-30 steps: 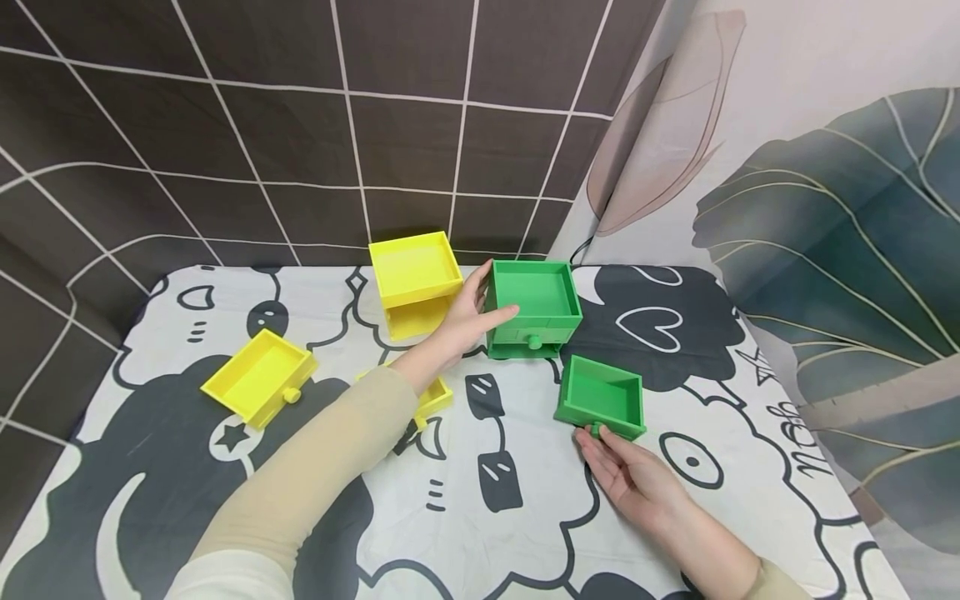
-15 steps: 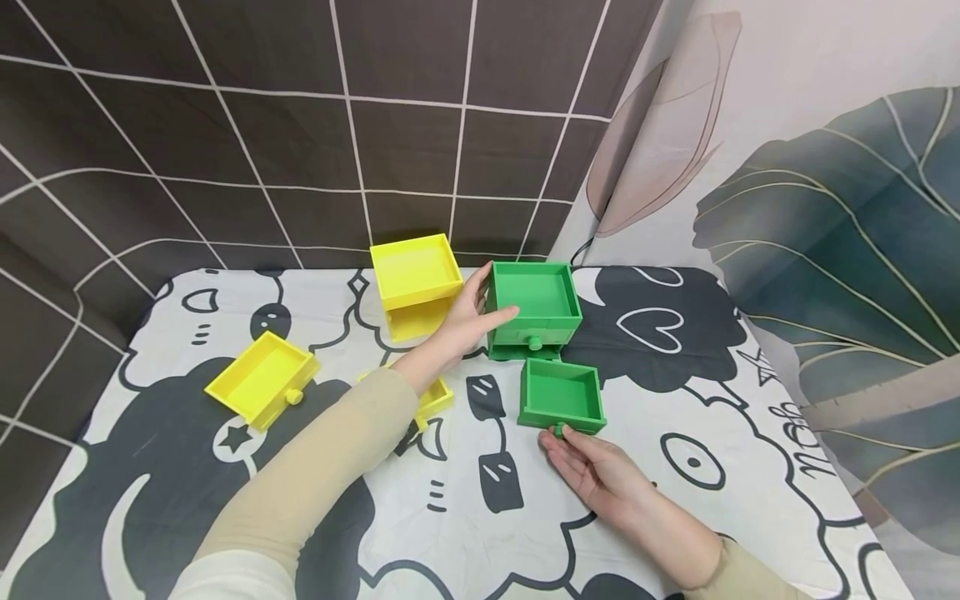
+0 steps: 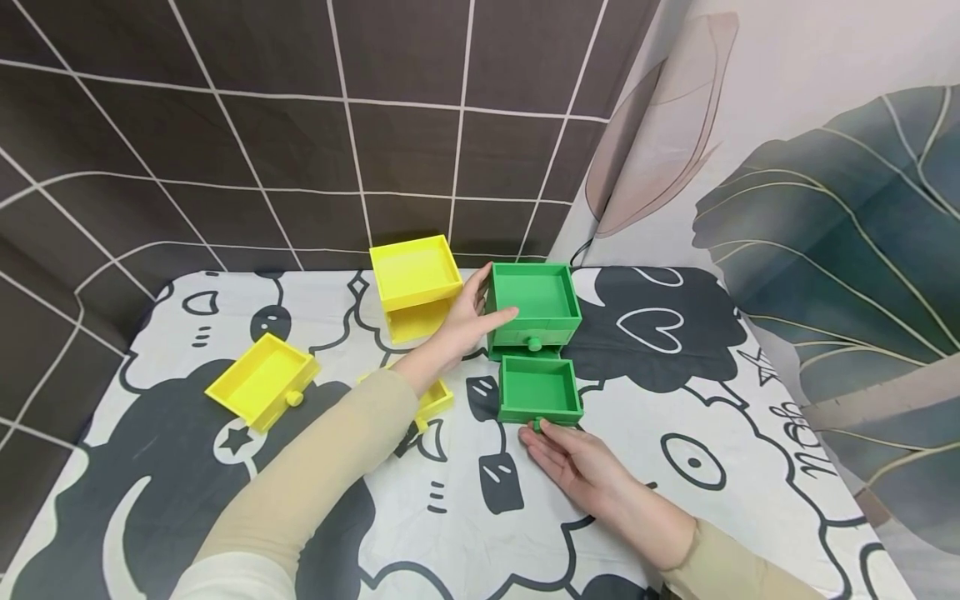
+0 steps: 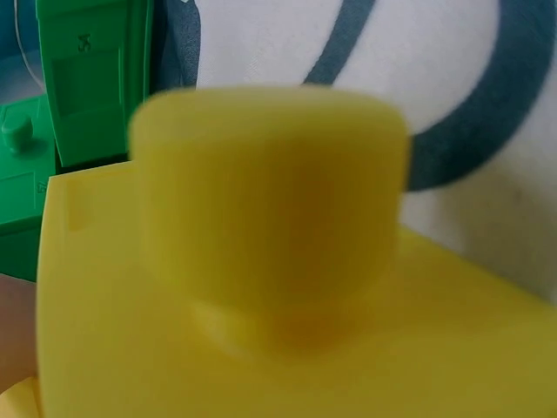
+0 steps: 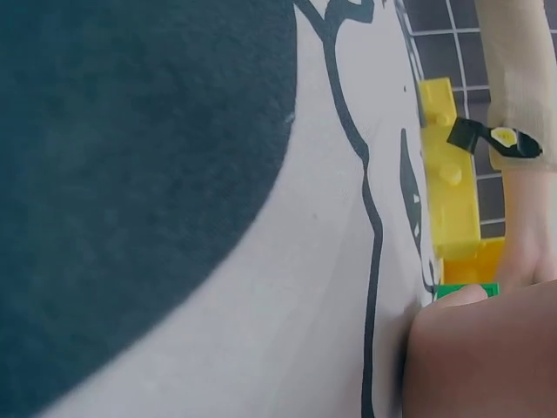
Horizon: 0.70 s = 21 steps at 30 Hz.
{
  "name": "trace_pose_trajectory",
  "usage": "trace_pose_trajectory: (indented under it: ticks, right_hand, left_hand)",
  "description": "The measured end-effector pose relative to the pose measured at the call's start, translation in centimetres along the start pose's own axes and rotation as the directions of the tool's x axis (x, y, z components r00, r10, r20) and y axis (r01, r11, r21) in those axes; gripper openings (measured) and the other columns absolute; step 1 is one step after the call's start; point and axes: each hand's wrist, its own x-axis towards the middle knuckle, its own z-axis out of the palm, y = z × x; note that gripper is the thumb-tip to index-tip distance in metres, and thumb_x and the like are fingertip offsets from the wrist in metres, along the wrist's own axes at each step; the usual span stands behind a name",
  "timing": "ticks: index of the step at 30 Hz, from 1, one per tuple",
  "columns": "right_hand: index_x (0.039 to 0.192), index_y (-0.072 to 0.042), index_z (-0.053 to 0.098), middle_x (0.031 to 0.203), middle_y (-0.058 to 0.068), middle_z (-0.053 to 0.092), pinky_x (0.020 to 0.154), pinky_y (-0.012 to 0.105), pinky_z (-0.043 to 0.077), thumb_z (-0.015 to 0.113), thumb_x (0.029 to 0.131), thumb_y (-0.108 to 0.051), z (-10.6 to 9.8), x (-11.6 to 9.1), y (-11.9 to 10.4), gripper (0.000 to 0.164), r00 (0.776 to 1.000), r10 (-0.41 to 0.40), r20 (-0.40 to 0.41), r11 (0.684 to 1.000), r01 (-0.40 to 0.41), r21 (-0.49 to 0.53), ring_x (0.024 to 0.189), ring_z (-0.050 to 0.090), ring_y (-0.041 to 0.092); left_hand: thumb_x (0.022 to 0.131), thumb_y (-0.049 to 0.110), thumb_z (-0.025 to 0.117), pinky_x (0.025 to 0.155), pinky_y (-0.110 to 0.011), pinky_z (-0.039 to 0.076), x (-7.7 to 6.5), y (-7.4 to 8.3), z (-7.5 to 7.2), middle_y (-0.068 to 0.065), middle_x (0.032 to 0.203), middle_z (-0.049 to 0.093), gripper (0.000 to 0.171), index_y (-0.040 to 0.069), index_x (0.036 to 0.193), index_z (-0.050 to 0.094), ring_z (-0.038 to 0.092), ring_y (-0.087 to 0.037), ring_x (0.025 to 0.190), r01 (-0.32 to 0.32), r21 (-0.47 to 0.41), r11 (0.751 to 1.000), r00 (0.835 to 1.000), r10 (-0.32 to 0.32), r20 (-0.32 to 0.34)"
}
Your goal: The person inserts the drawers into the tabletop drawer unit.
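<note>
My left hand [image 3: 461, 325] holds the left side of a small green cabinet [image 3: 534, 296], its thumb over the top rim. The cabinet has a knobbed drawer in its upper slot. Just in front of its lower slot lies an open-topped green drawer [image 3: 540, 387], whose front knob the fingertips of my right hand [image 3: 581, 467] pinch. A yellow drawer's knob [image 4: 270, 200] fills much of the left wrist view. In the right wrist view my right hand [image 5: 487, 357] sits at the lower right, with only a sliver of green [image 5: 470, 288] beyond it.
Left of the green cabinet stands a yellow cabinet [image 3: 416, 275] with an open slot. One yellow drawer [image 3: 262, 379] lies farther left; another yellow drawer [image 3: 435, 404] is partly hidden under my left forearm. A patterned cloth [image 3: 450, 550] covers the table, with a dark gridded backdrop [image 3: 405, 142] behind.
My right hand has moved the green drawer left and straightened it, bringing it in line with the cabinet's lower slot. My left hand has stayed on the green cabinet.
</note>
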Motion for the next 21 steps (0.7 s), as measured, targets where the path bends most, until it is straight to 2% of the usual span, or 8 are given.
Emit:
trace_pose_trajectory:
  ticks: [7, 14, 21]
  right_hand:
    - [0.107, -0.007, 0.071, 0.102, 0.003, 0.081, 0.097, 0.020, 0.063, 0.051, 0.113, -0.010, 0.6, 0.7, -0.2, 0.021, 1.000, -0.003, -0.003, 1.000, 0.003, 0.000, 0.100, 0.078, 0.007]
    - [0.119, -0.001, 0.063, 0.101, 0.002, 0.080, 0.096, 0.020, 0.063, 0.050, 0.113, -0.010, 1.2, 1.3, -0.6, 0.017, 1.000, -0.002, -0.014, 1.000, 0.002, -0.005, 0.098, 0.078, 0.006]
    - [0.109, -0.005, 0.069, 0.098, 0.002, 0.080, 0.094, 0.019, 0.064, 0.053, 0.112, -0.010, 1.4, 1.6, -0.9, 0.018, 1.000, -0.008, -0.002, 1.000, 0.008, 0.007, 0.095, 0.079, 0.007]
  left_hand:
    - [0.099, 0.009, 0.073, 0.140, -0.037, 0.014, -0.1, 0.1, 0.1, -0.005, 0.180, 0.014, 0.093, 0.014, 0.171, 0.014, 0.012, -0.022, 0.168, -0.004, -0.003, 1.000, 1.000, 0.004, -0.001]
    - [0.099, 0.009, 0.073, 0.140, -0.035, 0.014, -0.1, 0.1, 0.1, -0.006, 0.180, 0.015, 0.094, 0.015, 0.171, 0.015, 0.012, -0.022, 0.168, -0.003, -0.004, 1.000, 1.000, 0.003, -0.006]
    - [0.099, 0.009, 0.073, 0.140, -0.036, 0.013, 0.1, -0.2, 0.0, -0.007, 0.180, 0.014, 0.094, 0.014, 0.171, 0.014, 0.012, -0.023, 0.168, -0.011, -0.001, 1.000, 1.000, 0.011, -0.005]
